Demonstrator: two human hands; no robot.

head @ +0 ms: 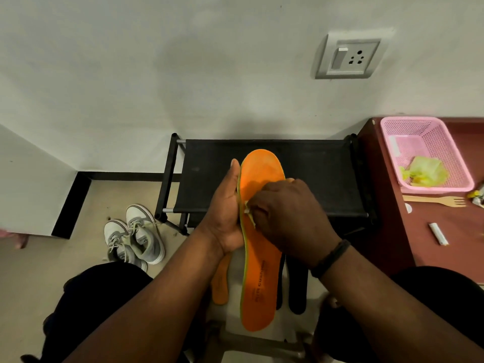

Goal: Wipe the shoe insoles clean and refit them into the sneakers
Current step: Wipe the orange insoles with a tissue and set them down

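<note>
An orange insole [258, 273] with a green edge is held up lengthwise in front of me. My left hand [226, 213] grips its left edge from behind, thumb along the rim. My right hand [285, 218] is curled over the insole's middle and pinches a small pale wipe [249, 211] against the orange surface. A second orange insole [220, 281] lies below on a white seat, and two black insoles [297, 286] lie beside it. A pair of grey-and-white sneakers [135, 235] stands on the floor to the left.
A black shoe rack [314, 174] stands against the wall behind the insole. To the right, a maroon table [392, 231] bears a pink basket [445, 142] with crumpled yellow-green material, a wooden fork [436, 200] and a small white tube [438, 233].
</note>
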